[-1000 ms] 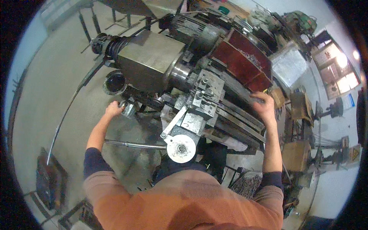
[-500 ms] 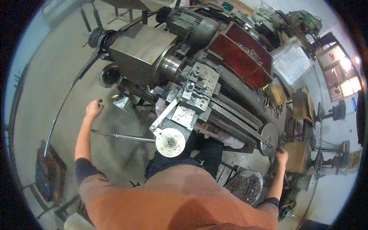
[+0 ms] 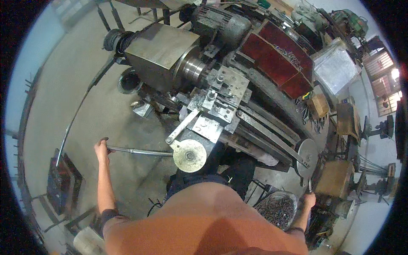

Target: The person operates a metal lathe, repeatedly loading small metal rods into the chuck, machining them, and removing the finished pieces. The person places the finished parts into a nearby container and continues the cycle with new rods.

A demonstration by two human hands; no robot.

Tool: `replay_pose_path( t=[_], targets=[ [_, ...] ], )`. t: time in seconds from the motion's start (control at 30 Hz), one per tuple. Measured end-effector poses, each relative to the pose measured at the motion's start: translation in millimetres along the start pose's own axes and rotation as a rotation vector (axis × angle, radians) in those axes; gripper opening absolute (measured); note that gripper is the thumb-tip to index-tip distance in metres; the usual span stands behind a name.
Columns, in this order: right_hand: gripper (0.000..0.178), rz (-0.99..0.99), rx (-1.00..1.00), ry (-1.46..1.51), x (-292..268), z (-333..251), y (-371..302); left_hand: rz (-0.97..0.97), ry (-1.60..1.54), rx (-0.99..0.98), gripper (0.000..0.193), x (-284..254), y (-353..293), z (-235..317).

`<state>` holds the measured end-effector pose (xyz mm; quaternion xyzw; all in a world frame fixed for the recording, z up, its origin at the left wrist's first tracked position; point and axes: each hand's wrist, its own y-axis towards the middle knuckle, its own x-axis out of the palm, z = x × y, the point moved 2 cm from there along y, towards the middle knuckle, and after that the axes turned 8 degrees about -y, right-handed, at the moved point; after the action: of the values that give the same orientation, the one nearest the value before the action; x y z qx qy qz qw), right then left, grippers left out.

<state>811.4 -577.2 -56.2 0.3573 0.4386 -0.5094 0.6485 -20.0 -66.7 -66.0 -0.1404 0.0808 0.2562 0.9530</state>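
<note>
Mid-left, the left hand [image 3: 101,148] was at a rod [image 3: 142,151], grip unclear; lower right, the right hand [image 3: 310,199] clasped a handle [image 3: 310,186].

L hand [image 3: 101,149] at outer end of metal bar [image 3: 140,151]; R hand [image 3: 310,199] gripping sm. handle [image 3: 310,186] nr grey wheel [image 3: 307,153], w/ heap of bits [image 3: 277,209] beside.
</note>
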Motion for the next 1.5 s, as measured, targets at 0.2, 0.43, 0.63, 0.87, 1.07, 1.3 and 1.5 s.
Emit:
replay_pose_path(
  t=[0.2, 0.43, 0.63, 0.87, 1.07, 1.3, 1.5],
  targets=[
    [0.029, -0.078, 0.086, 0.157, -11, -25, -79, 0.083, -0.028, 0.101, 0.030, 0, 23, -26],
    [0.033, 0.000, 0.071, 0.235, 10, -30, -87, 0.114, -0.173, 0.073, 0.029, 24, 30, -18],
    [0.038, 0.007, 0.044, 0.321, 32, -14, -77, 0.133, -0.202, 0.105, 0.024, 23, 39, -27],
    [0.042, 0.108, 0.017, 0.087, 14, 1, -45, 0.259, -0.637, -0.091, 0.013, 54, 7, -42],
    [0.041, 0.066, -0.002, 0.066, 39, 23, 24, 0.079, -0.152, 0.160, 0.011, 119, 76, -44],
    [0.038, -0.079, -0.021, 0.247, 18, -5, -33, -0.165, -0.263, 0.090, 0.011, 212, 47, 32],
    [0.039, -0.056, 0.163, 0.189, 26, -13, -69, -0.189, -0.212, 0.224, 0.010, 218, 73, 3]
  ],
)
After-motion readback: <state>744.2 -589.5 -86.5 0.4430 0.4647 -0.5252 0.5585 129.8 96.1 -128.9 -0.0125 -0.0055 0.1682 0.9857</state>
